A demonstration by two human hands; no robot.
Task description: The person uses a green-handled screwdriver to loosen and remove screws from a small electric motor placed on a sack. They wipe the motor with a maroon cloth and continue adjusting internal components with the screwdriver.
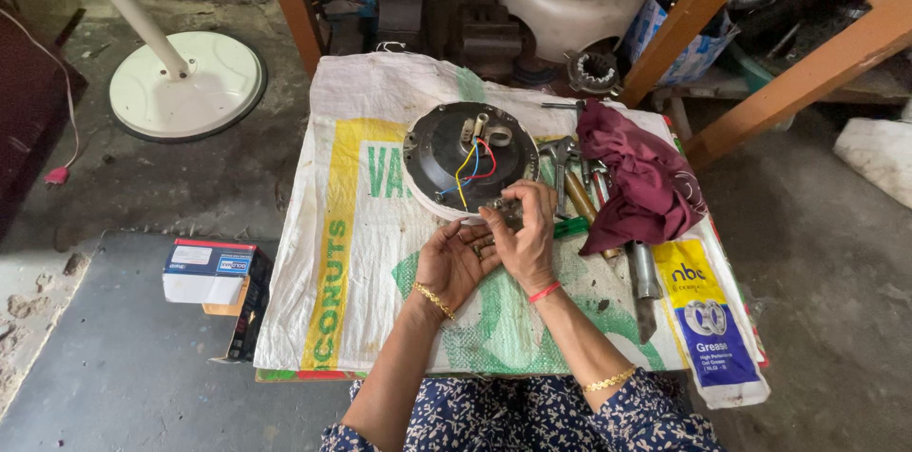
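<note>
A round dark metal motor housing [446, 153] with red, blue and yellow wires lies on a white woven sack [356, 253] spread over a low table. Just in front of it, my right hand [524, 235] pinches a small dark metal part [509, 211] between thumb and fingers. My left hand [456, 260] is cupped palm up right below, touching the right hand's fingers. What the left palm holds is hidden.
A maroon cloth [641, 177] lies over several hand tools [570, 172] to the right, with a grease pouch [705, 314] nearby. A white fan stand base [185, 82] sits on the floor at left, small cardboard boxes [214, 272] beside the table, wooden legs and clutter behind.
</note>
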